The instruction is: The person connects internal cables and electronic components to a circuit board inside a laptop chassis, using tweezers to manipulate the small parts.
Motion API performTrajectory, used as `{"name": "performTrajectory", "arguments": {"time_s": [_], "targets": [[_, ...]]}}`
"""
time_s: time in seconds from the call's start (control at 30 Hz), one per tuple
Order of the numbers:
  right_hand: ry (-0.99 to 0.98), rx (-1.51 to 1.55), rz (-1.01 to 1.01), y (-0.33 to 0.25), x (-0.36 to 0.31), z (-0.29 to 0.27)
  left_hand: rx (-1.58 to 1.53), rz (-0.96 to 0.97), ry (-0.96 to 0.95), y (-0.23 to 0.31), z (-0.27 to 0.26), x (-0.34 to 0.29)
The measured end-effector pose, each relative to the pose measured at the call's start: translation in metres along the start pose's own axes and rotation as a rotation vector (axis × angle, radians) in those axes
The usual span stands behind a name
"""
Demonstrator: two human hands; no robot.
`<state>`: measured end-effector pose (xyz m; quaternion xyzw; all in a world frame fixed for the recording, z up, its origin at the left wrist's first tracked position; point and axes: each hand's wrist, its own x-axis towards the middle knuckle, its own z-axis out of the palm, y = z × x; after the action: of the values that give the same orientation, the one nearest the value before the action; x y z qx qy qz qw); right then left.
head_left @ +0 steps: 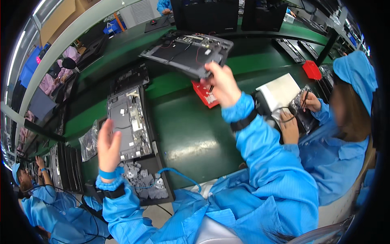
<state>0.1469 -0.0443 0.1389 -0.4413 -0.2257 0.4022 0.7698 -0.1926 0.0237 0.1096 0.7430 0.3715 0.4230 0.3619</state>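
Leftward, a chassis [187, 53] extends from the right grip [223, 84].

Here's a dark laptop chassis [185, 55], innards bared, red wires showing, aloft and tilted above the green workbench [187, 126]! A second opened chassis [125, 116] lies inner side up, one short end toward the workbench's near edge.

"What sort of place is this?"
"An electronics workshop, I'd say: green workbench [191, 138], an opened computer chassis [122, 124] left of centre, one co-worker [341, 150] in blue workwear [325, 171] at right, another blue-clad worker [57, 207] lower left."
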Motion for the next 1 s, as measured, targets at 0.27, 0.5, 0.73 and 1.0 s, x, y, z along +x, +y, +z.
{"name": "performTrajectory", "arguments": {"time_s": [0.27, 0.5, 0.73, 1.0], "targets": [[0.053, 0.340, 0.038, 0.078, -0.198, -0.004, -0.977, -0.376, -0.187, 0.063, 0.133, -0.065], [0.160, 0.239, 0.027, 0.121, -0.242, -0.019, -0.773, -0.524, -0.316, 0.018, 0.142, -0.095], [0.110, 0.272, 0.262, 0.159, -0.236, -0.031, -0.552, -0.520, 0.140, -0.016, 0.125, -0.119], [-0.086, 0.207, 0.745, 0.144, -0.213, -0.048, -1.218, -0.689, 0.391, -0.043, 0.071, -0.071]]}}
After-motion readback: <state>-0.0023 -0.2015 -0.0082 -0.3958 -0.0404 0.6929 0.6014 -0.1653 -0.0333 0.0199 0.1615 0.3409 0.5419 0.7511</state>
